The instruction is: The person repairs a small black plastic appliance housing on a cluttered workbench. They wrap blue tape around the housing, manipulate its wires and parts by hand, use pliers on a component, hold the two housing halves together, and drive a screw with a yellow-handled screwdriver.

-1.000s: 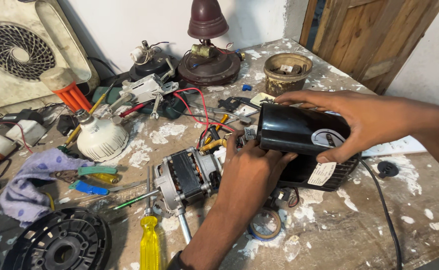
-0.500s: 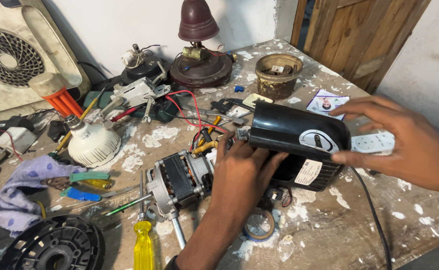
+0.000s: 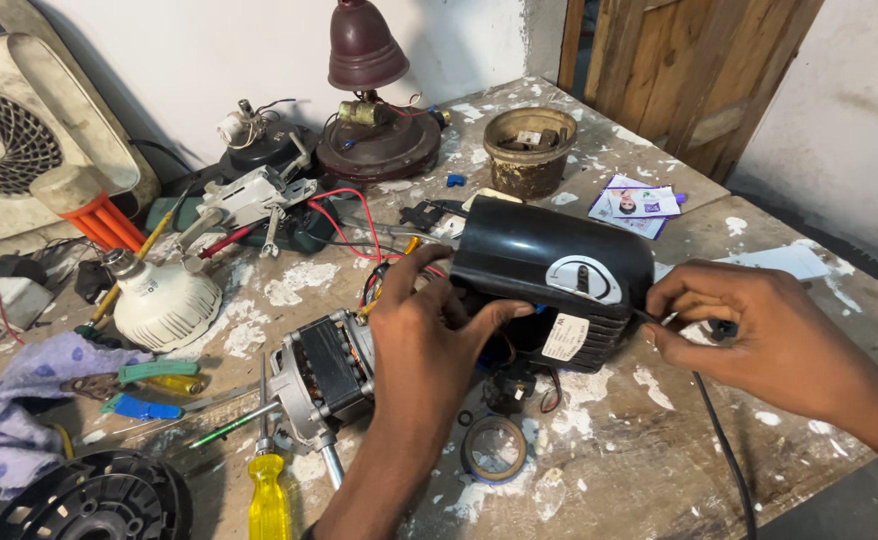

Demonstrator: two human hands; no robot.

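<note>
Housing: a glossy black plastic motor housing (image 3: 551,285) with a grey round dial and a white label sits near the middle of the paint-spattered wooden workbench (image 3: 659,470), lifted slightly at its near edge.
Left hand: the left hand (image 3: 429,335) comes up from the bottom of the view, fingers curled against the housing's left end and thumb pressed under its lower edge, clamped on it.
Right hand: the right hand (image 3: 759,335) reaches in from the right, fingertips pinched together on the black power cord (image 3: 724,460) just where it meets the housing's right end.
Step in hand: it looks like the housing is being steadied while the cord is worked at its entry point.
Next move: judging by this, it calls for a firm left grip and a careful pull or feed of the cord.
Beside it: a bare electric motor with copper windings and a steel shaft (image 3: 324,375) lies just left of the left hand, with red wires running to the housing.
Nearer: a roll of dark tape (image 3: 494,448) and a yellow-handled screwdriver (image 3: 269,495).
Further off: a white bulb-shaped lamp (image 3: 164,298), a brown bell-shaped lamp on a round base (image 3: 369,90) and a grimy brown pot (image 3: 529,150).
</note>
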